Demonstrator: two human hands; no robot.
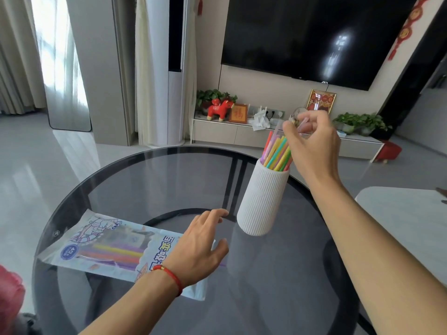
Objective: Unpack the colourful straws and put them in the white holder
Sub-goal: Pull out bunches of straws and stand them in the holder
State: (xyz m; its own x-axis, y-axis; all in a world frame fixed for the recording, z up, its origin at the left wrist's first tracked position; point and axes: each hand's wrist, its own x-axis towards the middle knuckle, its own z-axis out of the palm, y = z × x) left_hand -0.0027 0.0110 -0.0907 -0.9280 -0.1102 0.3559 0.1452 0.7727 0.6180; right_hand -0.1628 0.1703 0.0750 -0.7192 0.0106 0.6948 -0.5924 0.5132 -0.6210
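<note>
Right hand [312, 143]: I see it raised over the mouth of the white holder [262, 199], fingers pinched around the upper ends of the straws [278, 153]; the tips are blurred, so I cannot tell how many it grips.
Left hand [200, 245]: fingers spread and apart, holding nothing, palm down over the right end of the packet [101, 247], seemingly pinning it.
Straws: one bunch stands in the holder, leaning right towards my right hand; more, orange, yellow and purple, lie inside the packet.
Holder: ribbed, upright on the glass table [145, 180], right of centre and farther than the packet.
Packet: flat on the near left of the table, open end under my left hand.
Step in hand, my judgement: seating the current bunch; the task is partly done, with straws left in the packet.
Method advised: let the bunch drop straight down, loosen the pinch only once the ends are below the rim, and avoid pushing sideways.
Risk: the tall, narrow-based holder looks easy to tip.
</note>
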